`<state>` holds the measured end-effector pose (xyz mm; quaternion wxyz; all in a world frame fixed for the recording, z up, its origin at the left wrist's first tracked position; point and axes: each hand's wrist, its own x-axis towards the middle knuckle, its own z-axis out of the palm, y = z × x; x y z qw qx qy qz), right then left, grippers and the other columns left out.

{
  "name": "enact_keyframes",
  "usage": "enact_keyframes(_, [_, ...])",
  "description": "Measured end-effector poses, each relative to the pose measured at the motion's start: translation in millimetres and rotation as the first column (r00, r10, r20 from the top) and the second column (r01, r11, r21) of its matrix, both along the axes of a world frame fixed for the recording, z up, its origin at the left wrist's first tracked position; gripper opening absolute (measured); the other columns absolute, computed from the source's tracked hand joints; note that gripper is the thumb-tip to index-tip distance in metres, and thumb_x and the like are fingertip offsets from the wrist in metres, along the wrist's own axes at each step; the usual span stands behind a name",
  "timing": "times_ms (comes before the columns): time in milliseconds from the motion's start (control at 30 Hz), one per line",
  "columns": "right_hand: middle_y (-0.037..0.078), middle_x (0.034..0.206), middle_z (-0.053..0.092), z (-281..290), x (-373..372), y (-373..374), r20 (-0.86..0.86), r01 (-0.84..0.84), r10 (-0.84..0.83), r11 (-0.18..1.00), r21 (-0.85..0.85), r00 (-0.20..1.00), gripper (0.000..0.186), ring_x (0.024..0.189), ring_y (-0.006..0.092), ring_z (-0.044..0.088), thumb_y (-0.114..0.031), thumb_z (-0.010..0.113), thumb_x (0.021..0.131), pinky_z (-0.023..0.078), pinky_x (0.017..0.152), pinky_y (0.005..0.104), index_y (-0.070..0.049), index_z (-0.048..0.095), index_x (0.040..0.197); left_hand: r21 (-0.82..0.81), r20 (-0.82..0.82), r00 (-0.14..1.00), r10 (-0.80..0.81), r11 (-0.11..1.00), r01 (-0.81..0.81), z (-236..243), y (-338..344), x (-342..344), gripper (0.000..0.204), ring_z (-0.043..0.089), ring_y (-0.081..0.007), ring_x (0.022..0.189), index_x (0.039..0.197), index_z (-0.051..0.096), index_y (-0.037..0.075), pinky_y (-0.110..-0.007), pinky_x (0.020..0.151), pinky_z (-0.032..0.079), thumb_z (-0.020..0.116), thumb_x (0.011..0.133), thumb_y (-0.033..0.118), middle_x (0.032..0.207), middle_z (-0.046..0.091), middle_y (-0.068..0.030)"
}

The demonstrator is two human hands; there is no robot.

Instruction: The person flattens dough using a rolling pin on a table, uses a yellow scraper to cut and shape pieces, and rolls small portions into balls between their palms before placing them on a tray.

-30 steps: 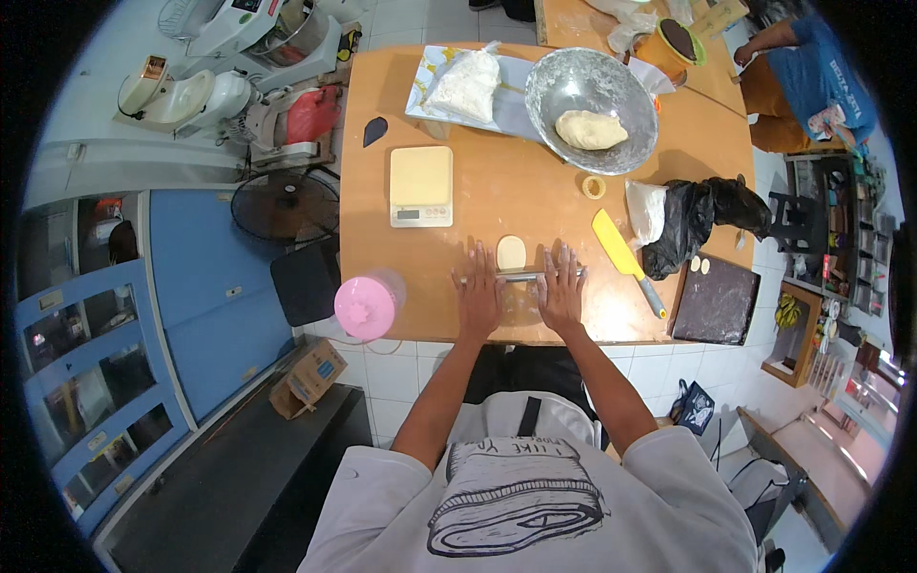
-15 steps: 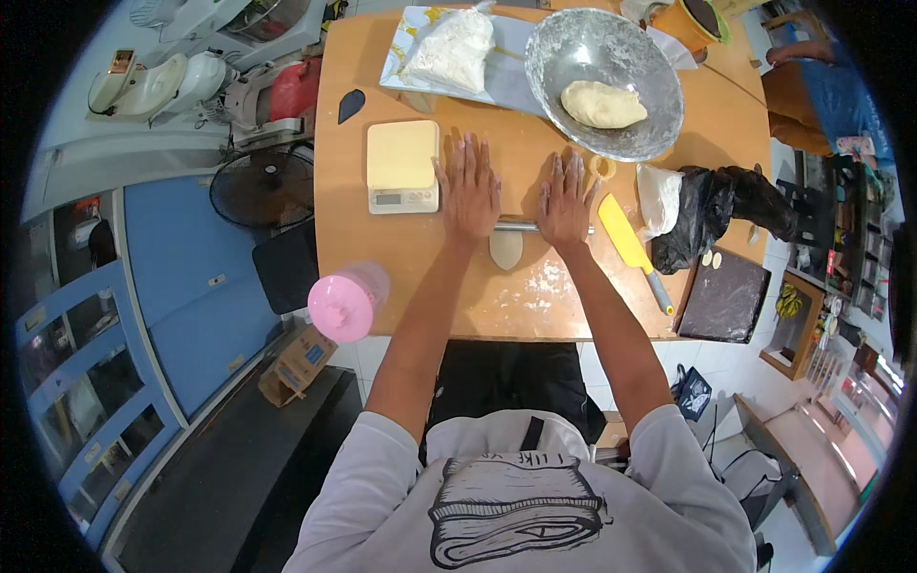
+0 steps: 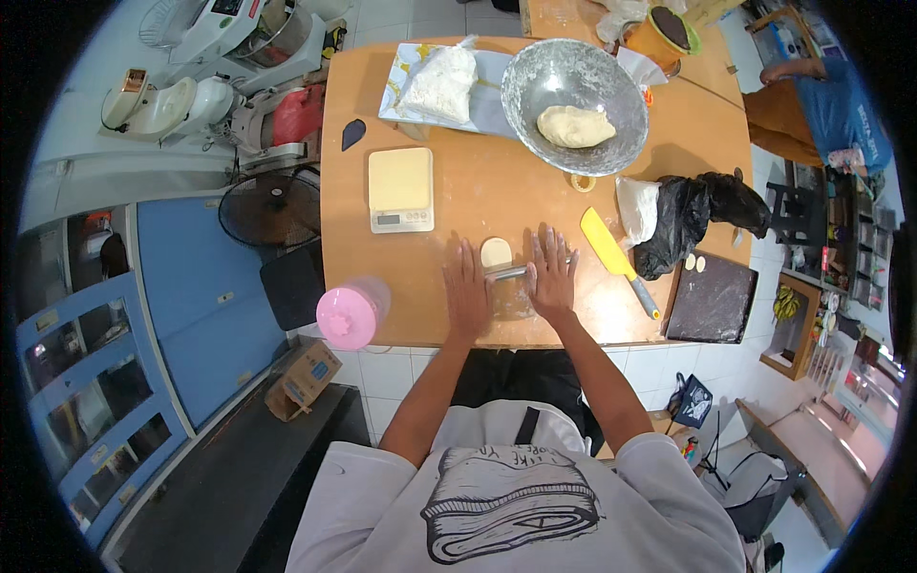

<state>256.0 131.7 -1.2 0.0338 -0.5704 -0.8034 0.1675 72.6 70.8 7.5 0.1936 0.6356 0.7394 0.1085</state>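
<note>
A thin metal rolling pin lies crosswise beneath my two palms, slightly tilted. My left hand rests on its left end with fingers stretched out. On its right end lies my right hand, flat and open too. Between the hands, a small flat piece of dough shows just beyond the pin; the pin seems to cover its near edge. Flour dusts the wood on the near side. A bigger lump of dough sits in a floury metal bowl farther off.
To the right are a yellow-bladed knife, a white bag, black plastic bags and a dark tray with small dough rounds. Leftward stand a kitchen scale and a pink-lidded container. Another person is at far right.
Both hands and the rolling pin have come toward me, nearer the table's front edge. The flat dough, formerly on the pin's near side, now shows beyond it. My view has shifted slightly.
</note>
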Motion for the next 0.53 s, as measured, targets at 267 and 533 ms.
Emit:
enact_keyframes(267, [0.014,0.174,0.018,1.7,-5.2,31.0,0.009,-0.149,0.149,0.989,-0.024,0.989,0.061,0.16,0.037,0.017,-0.033,0.037,0.109,0.007,0.125,0.0679,-0.019,0.025,0.167,0.104,0.034,0.991,0.132,0.985,-0.135,-15.9,-14.6,10.2,0.065,0.022,-0.0451,0.156,0.162,0.026,-0.004,-0.063,0.124,0.019,0.041,0.11,0.033,0.17,0.021,-0.0271])
enact_keyframes(533, [0.011,0.177,0.006,-15.3,-66.2,121.8,0.143,-0.281,0.267,0.956,0.086,0.953,0.071,0.161,0.038,0.011,-0.038,0.043,0.106,0.004,0.125,0.069,-0.023,0.015,0.169,0.177,-0.065,0.969,0.238,0.958,-0.224,-27.8,58.9,-40.1,0.068,0.019,-0.0433,0.158,0.164,0.025,0.001,-0.062,0.126,0.016,0.038,0.11,0.039,0.171,0.023,-0.0221])
